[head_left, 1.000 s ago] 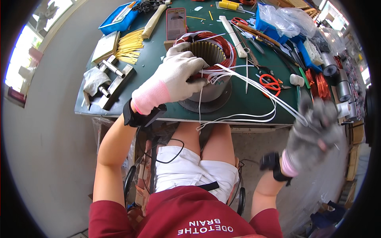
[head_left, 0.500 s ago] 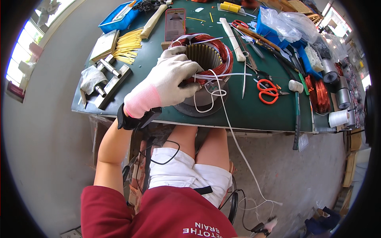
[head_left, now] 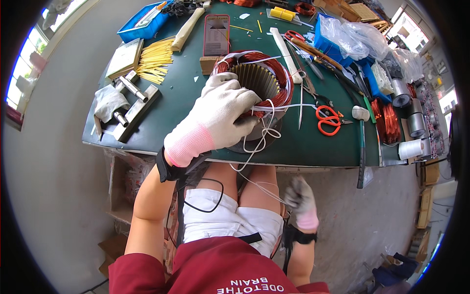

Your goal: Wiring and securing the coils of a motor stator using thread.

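A motor stator [head_left: 254,81] with red-brown copper windings and yellow slot liners stands near the table's front edge. My left hand [head_left: 223,108], in a white glove with a pink cuff, is closed on its near-left rim. White cord [head_left: 264,132] loops around the near side of the windings and hangs over the table edge. Its line runs across my lap to my right hand [head_left: 301,198], gloved too and smeared by motion, which is closed on the cord. White sleeving [head_left: 293,105] sticks out of the windings toward the right.
Right of the stator lie orange-handled scissors [head_left: 328,120], a mallet [head_left: 361,117] and copper coils [head_left: 390,122]. A phone [head_left: 216,35] leans on a wood block behind. Yellow strips [head_left: 155,58] and a metal fixture [head_left: 134,112] sit at left. Blue bins [head_left: 142,30] stand farther back.
My right hand has come up from the low right to beside my lap, drawing the cord toward it. The cord's hanging line has shifted left. My left hand stays on the stator.
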{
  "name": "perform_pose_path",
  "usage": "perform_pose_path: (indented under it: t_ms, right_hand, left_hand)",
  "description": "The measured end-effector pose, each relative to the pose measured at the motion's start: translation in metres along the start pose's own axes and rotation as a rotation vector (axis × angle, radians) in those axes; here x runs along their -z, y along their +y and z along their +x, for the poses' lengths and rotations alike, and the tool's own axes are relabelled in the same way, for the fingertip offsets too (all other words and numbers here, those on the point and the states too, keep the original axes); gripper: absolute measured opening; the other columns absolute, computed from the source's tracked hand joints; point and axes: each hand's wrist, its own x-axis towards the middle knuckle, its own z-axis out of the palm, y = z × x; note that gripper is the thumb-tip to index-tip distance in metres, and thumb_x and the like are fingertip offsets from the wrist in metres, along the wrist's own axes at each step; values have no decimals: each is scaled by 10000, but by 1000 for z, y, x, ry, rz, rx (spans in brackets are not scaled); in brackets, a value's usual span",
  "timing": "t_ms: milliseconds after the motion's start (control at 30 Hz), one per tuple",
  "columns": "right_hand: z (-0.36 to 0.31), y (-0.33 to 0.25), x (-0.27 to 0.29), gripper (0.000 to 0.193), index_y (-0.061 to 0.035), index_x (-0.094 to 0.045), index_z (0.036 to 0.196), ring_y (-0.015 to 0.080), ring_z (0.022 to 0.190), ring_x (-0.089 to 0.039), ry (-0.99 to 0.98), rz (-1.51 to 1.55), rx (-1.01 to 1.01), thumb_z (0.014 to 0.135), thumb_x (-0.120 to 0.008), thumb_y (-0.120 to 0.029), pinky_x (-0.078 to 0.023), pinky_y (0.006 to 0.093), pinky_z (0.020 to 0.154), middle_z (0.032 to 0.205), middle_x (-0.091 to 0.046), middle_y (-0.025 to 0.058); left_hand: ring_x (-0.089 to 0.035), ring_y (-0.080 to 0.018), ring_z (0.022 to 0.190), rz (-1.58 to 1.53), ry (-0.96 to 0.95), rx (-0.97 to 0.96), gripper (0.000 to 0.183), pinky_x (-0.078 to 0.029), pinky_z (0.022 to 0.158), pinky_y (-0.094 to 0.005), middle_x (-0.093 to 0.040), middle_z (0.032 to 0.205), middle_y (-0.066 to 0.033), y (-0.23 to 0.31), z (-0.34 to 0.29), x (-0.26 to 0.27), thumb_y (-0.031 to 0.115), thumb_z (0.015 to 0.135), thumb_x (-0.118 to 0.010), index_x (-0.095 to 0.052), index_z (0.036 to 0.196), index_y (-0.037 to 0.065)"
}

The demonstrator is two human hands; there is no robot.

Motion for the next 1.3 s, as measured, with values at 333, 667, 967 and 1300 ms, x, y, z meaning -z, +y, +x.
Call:
perform_pose_path:
  t_ms: [333,667,967,1300]
  right_hand:
    - [2,-24,-64,419,15,-624,1045,179,824,-563,573,-1252,715,998,-395,-332,-447,297,755,906,-625,97]
    - [-41,-6,10,427,-183,-335,640,47,415,-167,193,134,-2,935,-572,-382,-167,216,379,529,-164,-77]
    - [-56,-34,-1,184,-17,-627,893,387,796,-616,798,-1571,234,807,-641,-180,-477,394,701,838,-642,182]
    - [77,-43,-181,102,-58,-600,834,94,544,-446,288,-1062,992,803,-695,-42,-365,224,520,744,-553,27]
  left_hand:
    - [-526,-352,1039,31,91,-36,318,-359,980,-441,-608,881,-143,-5,0,-6,187,710,-690,-640,992,48]
    - [-523,-282,1121,18,166,-105,283,-346,1027,-419,-631,996,-105,-9,1,-7,178,694,-685,-662,945,51]
    - [-541,-325,1017,0,125,-91,297,-378,977,-420,-621,890,-125,-3,7,-7,184,686,-702,-650,940,40]
    - [-554,-281,913,-40,128,-102,284,-391,923,-392,-624,846,-93,-7,4,-10,167,661,-685,-654,917,50]
